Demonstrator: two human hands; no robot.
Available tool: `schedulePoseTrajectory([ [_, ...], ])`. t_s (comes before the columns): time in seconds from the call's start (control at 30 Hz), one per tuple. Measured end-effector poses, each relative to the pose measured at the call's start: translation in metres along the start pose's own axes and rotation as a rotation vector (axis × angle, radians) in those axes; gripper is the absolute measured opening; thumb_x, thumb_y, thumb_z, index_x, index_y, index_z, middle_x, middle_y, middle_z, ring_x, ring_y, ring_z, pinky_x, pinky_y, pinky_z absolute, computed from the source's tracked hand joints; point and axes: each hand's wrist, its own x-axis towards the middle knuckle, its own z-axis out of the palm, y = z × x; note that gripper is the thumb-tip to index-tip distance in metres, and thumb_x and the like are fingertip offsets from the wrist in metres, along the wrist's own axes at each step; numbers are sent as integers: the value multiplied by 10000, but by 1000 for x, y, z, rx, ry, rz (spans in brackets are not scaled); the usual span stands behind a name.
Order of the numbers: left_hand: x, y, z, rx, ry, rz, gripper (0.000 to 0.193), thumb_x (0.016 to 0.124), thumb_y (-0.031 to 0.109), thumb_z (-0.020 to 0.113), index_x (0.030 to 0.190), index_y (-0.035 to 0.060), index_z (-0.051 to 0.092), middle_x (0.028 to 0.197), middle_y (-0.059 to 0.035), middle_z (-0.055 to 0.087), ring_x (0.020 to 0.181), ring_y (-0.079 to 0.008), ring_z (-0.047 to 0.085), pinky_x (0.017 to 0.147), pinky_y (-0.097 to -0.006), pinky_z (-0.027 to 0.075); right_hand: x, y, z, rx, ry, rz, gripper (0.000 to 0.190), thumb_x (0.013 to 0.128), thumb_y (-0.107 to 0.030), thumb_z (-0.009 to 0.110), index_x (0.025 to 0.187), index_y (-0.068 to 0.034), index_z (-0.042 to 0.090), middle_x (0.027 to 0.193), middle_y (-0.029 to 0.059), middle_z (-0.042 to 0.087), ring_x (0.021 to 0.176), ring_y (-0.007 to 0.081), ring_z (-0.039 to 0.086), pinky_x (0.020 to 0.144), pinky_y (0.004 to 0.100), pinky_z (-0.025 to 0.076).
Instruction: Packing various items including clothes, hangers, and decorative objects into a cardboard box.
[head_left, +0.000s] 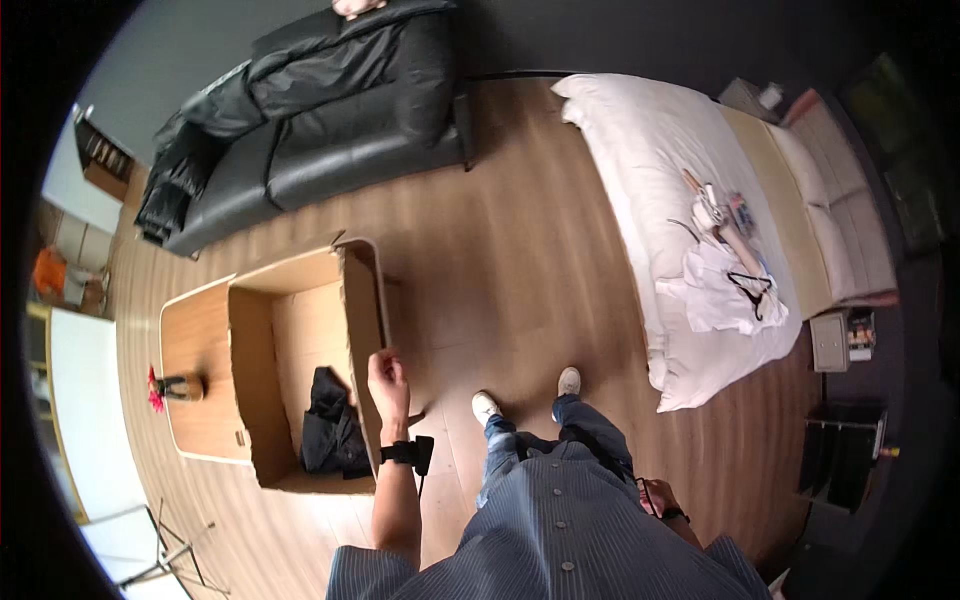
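My left hand (388, 381) is beside the near wall of an open cardboard box (251, 375), its fingers loosely curled. No object shows in it, and whether it touches the box is unclear. A black strap with a small device (409, 453) is around that wrist. Inside the box, toward its lower right, lies a crumpled black garment (334, 427). My right hand (657, 496) hangs low beside my hip, partly hidden by my shirt. A thin black loop (643, 491) shows at its fingers; I cannot tell whether it is held.
The box stands on a wooden table (199, 322) with a flower vase (184, 387). A black leather sofa (322, 157) is beyond. On the bed (637, 202) lie a white garment (705, 292), a black hanger (752, 289) and a white appliance (709, 210). A metal stand (169, 551) is lower left.
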Motion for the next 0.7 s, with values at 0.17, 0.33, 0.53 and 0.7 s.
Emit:
schedulePoseTrajectory([
  [0.17,-43,-65,117,-68,-816,-105,121,843,89,492,890,5,564,789,-107,617,699,-154,600,618,-276,478,-17,-31,29,-68,107,-3,286,856,-210,526,1002,36,522,911,182,600,716,244,608,650,339,512],
  [0.33,-115,-192,111,-103,-1105,-1281,165,811,146,439,716,34,513,665,-98,555,507,-203,547,444,-329,452,13,-29,-3,154,80,-13,339,863,-239,505,1047,46,517,956,184,601,819,254,606,722,349,512],
  [0.53,-107,-119,185,86,-1014,-1058,164,829,172,435,820,32,520,719,-100,558,566,-202,547,492,-339,450,53,-21,-39,348,114,32,282,864,-224,503,1006,19,531,934,182,606,789,263,609,686,344,518],
  [0.7,-79,-84,247,-2,-1062,-995,199,840,195,435,907,29,521,761,-79,565,587,-191,542,543,-322,457,82,-43,-65,390,86,26,294,867,-225,487,1016,27,515,938,190,603,754,262,618,659,350,523],
])
